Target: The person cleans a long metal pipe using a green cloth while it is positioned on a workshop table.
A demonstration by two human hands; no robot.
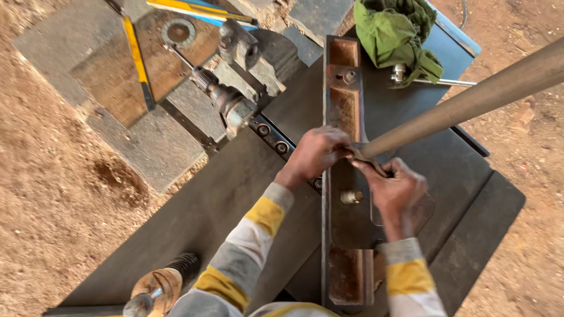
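Gripping hard here: the left hand [314, 154] and right hand [395, 189] meet over the rusty steel channel [343, 105] lying lengthwise along the middle of the dark bench [223, 194], fingers of both clamped together on the low end of a long wooden handle [470, 103] that slants off toward the bench's right edge. That channel looks heavy, rigid, rough with rust; its side flanges seem the safest hold. A brass-coloured bolt [351, 196] stands beneath the right hand. Green cloth [396, 35] sits at the far edge
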